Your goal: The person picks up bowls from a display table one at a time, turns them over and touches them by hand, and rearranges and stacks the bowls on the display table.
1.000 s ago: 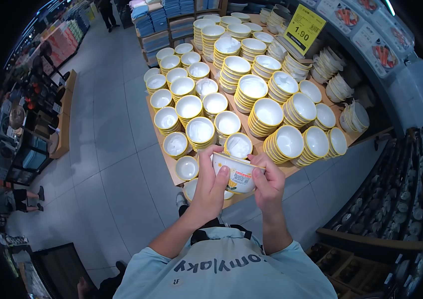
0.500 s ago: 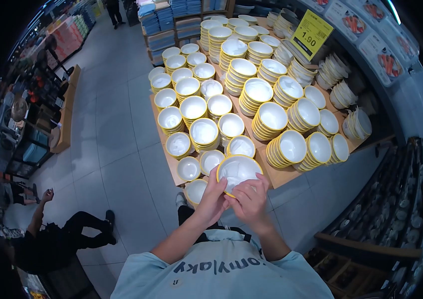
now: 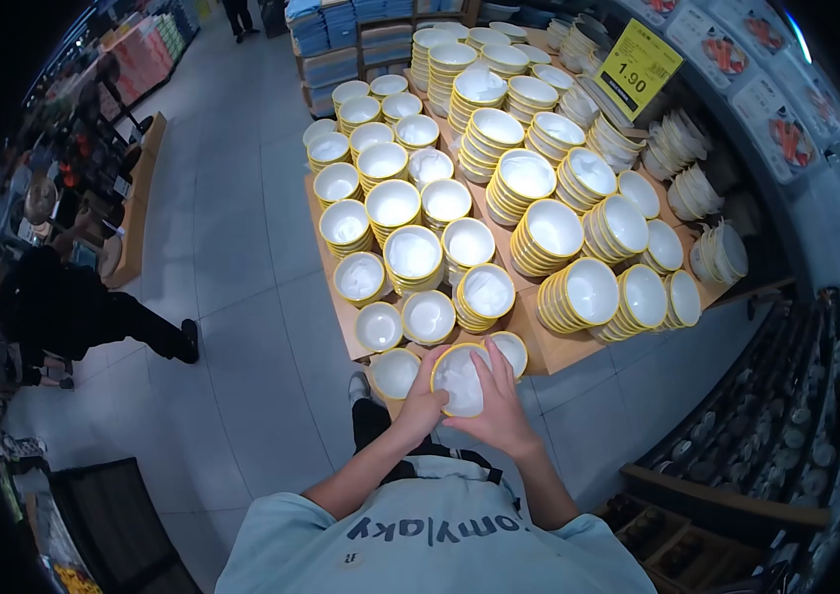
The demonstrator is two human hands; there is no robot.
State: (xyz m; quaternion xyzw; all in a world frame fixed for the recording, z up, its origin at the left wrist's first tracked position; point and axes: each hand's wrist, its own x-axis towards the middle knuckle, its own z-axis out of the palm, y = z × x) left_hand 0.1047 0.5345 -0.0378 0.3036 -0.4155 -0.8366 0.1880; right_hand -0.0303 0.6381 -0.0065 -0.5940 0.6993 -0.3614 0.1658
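A white bowl with a yellow rim (image 3: 461, 382) is between my two hands, its inside facing up toward me. My left hand (image 3: 422, 404) grips its left side, the thumb over the near rim. On the right side my right hand (image 3: 495, 404) holds the bowl, with fingers over the rim and into the inside. Just beyond it, a similar bowl (image 3: 508, 352) stands at the table's near edge, with another bowl (image 3: 395, 373) to the left. Stacks of yellow-rimmed bowls (image 3: 414, 253) cover much of the wooden table (image 3: 529, 327).
A yellow price sign (image 3: 639, 69) stands at the back right. Folded blue towels (image 3: 326, 35) are on shelves behind. At the left, a person in dark clothes (image 3: 73, 302) is in the aisle, near a wooden display (image 3: 138, 203). Dark shelves (image 3: 757, 416) line the right.
The bowl in my hands was side-on with a label visible, then turned to show its inside. My right hand's fingers have moved over its rim. The person at left has moved farther up the aisle.
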